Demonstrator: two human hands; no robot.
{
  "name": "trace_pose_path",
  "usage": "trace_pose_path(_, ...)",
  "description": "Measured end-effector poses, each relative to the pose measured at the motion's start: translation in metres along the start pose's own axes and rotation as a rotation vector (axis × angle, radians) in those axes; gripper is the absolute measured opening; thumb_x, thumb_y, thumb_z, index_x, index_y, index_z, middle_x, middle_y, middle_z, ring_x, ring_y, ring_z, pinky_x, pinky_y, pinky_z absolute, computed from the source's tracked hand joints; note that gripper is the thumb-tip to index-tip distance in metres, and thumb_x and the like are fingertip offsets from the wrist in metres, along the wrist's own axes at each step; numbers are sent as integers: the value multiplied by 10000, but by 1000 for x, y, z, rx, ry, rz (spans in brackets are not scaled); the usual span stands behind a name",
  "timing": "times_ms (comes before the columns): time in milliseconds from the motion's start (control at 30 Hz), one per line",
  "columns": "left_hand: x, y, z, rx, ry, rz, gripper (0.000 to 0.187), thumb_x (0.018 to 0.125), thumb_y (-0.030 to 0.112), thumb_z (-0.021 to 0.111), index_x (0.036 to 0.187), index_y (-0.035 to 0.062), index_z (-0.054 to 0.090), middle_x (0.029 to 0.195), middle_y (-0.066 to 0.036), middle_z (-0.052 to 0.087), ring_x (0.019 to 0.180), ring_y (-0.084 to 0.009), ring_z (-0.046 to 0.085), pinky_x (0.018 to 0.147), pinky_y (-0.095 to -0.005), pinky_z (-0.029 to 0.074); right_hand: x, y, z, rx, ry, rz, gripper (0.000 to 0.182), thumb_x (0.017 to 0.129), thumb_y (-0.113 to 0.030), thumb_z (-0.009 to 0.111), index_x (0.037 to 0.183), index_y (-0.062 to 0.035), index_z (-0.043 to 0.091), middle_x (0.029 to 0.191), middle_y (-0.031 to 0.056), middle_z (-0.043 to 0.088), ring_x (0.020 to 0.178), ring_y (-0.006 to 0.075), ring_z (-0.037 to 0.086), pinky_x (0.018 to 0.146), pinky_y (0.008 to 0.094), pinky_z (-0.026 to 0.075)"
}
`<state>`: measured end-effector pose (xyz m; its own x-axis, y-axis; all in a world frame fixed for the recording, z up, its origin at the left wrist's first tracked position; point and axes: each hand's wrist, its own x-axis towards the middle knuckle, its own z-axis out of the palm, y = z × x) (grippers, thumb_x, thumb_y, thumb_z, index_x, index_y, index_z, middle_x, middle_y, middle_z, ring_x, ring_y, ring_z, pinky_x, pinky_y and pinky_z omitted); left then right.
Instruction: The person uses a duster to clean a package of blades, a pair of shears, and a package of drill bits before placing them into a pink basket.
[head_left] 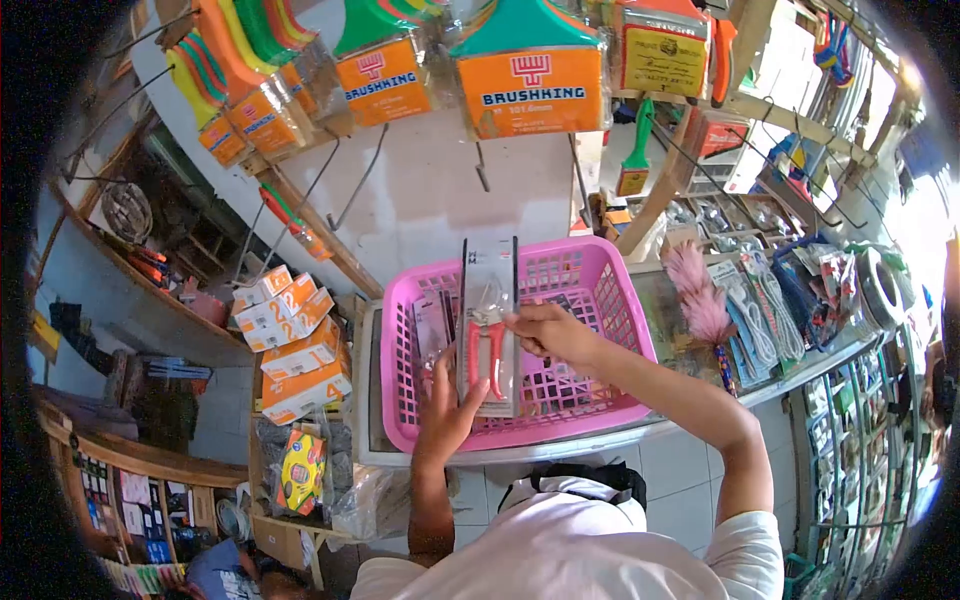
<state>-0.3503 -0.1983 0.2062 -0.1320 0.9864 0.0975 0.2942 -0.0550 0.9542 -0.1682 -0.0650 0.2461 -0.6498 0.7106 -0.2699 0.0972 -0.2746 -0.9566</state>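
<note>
A packaged pair of pruning shears (489, 365) with red handles is held upright over the pink plastic basket (640, 315). My left hand (447, 418) grips the lower left edge of the pack, thumb across its front. With closed fingers, my right hand (550, 332) pinches the pack's right edge around mid-height. Inside the basket, another blister pack (432, 325) leans at the left, and some dark items lie on the bottom, partly hidden by the pack and my right arm.
Packaged paintbrushes (530, 85) hang overhead, with bare metal hooks (360, 180) below them. Orange-and-white boxes (300, 350) are stacked at the left. A pink feathery duster (695, 290) and packs of white cable (765, 320) lie on the counter at the right. Another person (225, 570) is at the lower left.
</note>
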Motion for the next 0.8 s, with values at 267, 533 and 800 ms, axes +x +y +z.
trace_pose_path(267, -16, 11, 51, -717, -613, -109, 736, 935, 384, 637, 1457, -12, 303, 1369, -195, 497, 1257, -317, 506, 1043, -442, 404, -100, 19, -33, -35, -40, -232, 336, 1001, -299, 591, 787, -41, 568, 609, -29, 482, 559, 70, 463, 521, 250, 367)
trace_pose_path(533, -57, 40, 122, -1089, -895, -699, 879, 805, 561, 728, 1376, -16, 392, 1158, -184, 584, 1093, -307, 610, 955, -434, 496, -196, 64, -66, -272, 190, -375, 242, 939, -216, 690, 896, 18, 644, 717, -22, 608, 661, 50, 542, 558, 244, 418)
trace_pose_path(800, -50, 2, 183, -952, -1264, -444, 952, 830, 827, 386, 1240, -23, 507, 1077, -91, 586, 988, -163, 590, 888, -310, 475, -239, 125, -153, -555, 1122, -73, 291, 943, -224, 659, 1178, -52, 653, 827, 48, 632, 715, 123, 594, 673, 269, 489)
